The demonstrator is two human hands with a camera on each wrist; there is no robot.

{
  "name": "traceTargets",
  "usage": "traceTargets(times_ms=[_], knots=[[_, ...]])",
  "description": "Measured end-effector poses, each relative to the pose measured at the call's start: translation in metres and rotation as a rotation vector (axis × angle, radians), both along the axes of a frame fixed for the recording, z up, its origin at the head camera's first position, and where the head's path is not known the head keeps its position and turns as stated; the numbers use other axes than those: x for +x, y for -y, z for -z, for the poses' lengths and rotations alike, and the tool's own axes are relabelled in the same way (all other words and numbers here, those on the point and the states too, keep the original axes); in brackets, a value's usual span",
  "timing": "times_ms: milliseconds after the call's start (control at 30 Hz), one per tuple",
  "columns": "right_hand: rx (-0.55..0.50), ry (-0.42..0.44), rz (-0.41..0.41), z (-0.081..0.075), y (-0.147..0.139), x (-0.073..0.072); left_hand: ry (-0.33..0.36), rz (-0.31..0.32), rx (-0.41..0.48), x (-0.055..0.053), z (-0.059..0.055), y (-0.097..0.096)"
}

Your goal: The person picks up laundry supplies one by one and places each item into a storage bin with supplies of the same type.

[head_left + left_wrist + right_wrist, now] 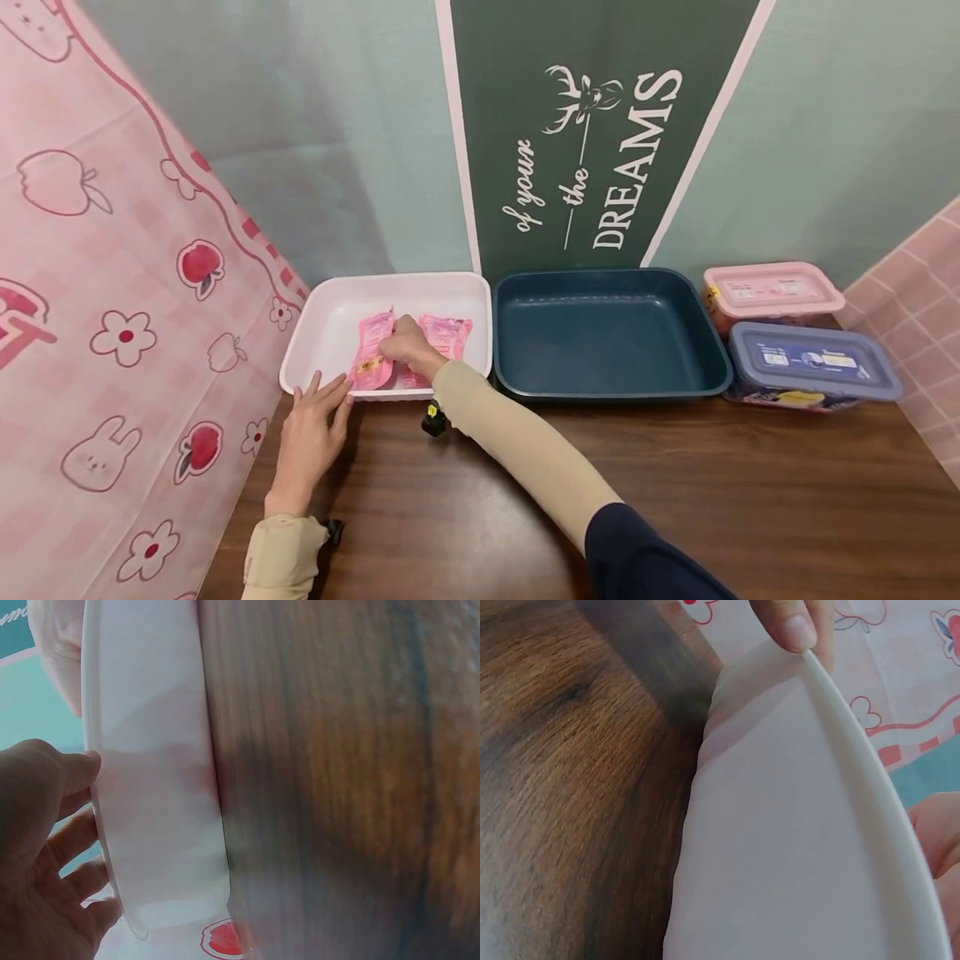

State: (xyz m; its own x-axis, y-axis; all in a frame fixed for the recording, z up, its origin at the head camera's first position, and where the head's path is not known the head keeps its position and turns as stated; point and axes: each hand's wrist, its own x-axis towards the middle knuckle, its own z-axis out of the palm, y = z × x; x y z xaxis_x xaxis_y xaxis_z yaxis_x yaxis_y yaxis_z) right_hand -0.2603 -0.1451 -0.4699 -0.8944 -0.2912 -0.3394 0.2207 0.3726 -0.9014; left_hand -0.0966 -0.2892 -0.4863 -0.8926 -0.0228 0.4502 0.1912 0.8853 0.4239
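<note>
In the head view, a white tray holds two pink packets. My right hand reaches over its front rim and grips the right edge of the left pink packet, which stands tilted in the tray. The other pink packet lies to the right, partly covered by that hand. My left hand holds the tray's front rim near the left corner. The left wrist view shows its thumb at the rim, with the fingers on the inner side. In the right wrist view the tray wall hides most of the right hand.
A dark blue tray stands right beside the white one. Farther right are a pink-lidded box and a blue-lidded box. The wooden table meets a patterned pink cloth at left and a green wall covering behind.
</note>
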Motion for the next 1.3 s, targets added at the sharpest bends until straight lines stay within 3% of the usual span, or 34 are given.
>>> traceTargets(times_ms=[400, 500, 700, 900, 1300], knots=[[0.118, -0.021, 0.041, 0.001, 0.005, 0.003, 0.001, 0.002, -0.006, -0.001, 0.001, 0.0], [0.155, -0.059, 0.016, 0.0, 0.005, 0.007, -0.007, 0.001, -0.01, 0.0, 0.001, 0.0], [0.327, -0.168, -0.045, 0.0, 0.008, 0.01, -0.014, -0.008, -0.012, 0.003, 0.003, 0.0], [0.441, -0.199, -0.109, 0.0, 0.008, 0.009, -0.019, -0.002, -0.008, 0.003, 0.003, 0.001], [0.472, -0.218, -0.11, -0.003, 0.006, 0.006, -0.01, 0.01, -0.001, -0.003, 0.001, 0.002]])
